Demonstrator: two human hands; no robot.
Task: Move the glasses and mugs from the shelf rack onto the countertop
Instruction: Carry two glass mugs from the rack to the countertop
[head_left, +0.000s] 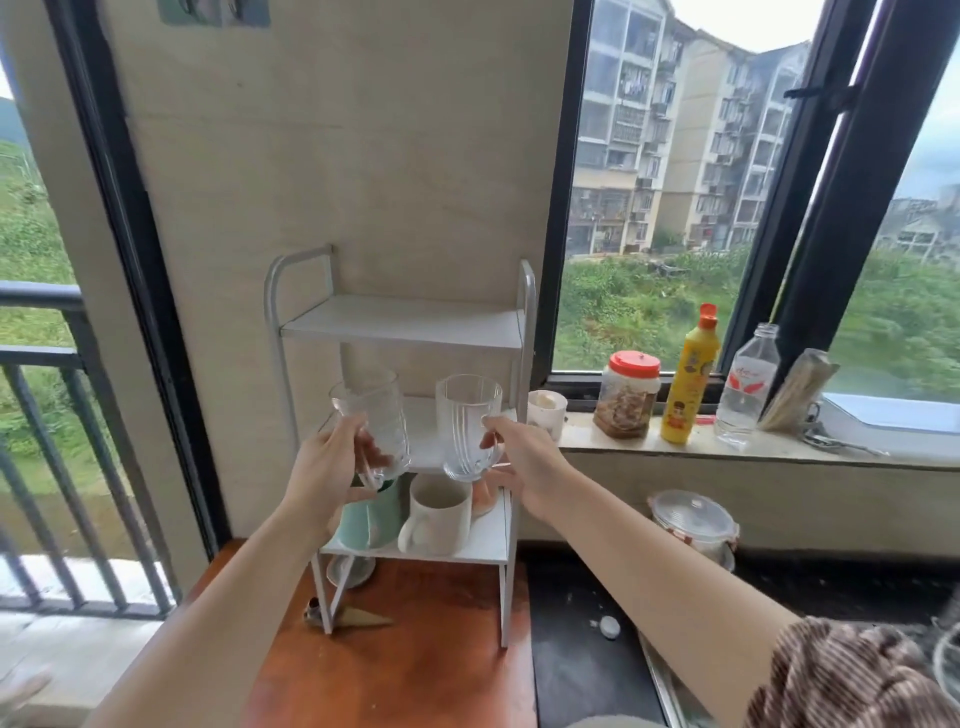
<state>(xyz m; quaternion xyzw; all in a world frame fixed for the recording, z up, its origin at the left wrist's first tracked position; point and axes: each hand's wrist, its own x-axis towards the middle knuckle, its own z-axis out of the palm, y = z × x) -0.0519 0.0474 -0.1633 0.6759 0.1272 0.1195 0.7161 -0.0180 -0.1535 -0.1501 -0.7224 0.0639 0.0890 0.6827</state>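
A white three-tier shelf rack (405, 330) stands on a reddish-brown wooden top (415, 670). My left hand (324, 470) grips a clear glass (376, 428), held tilted in front of the middle shelf. My right hand (524, 460) holds a clear ribbed glass mug (467, 426) by its handle, upright, beside the first glass. On the bottom shelf stand a pale green mug (376, 514), partly behind my left hand, and a white mug (436, 517). Something orange-pink (484, 499) sits behind the white mug. The top shelf is bare.
A black countertop (582, 649) lies right of the wooden top, with a lidded clear container (693, 522) at its back. On the window sill (587, 434) stand a white cup, a red-lidded jar (628, 395), a yellow bottle (688, 376) and a clear bottle (748, 384).
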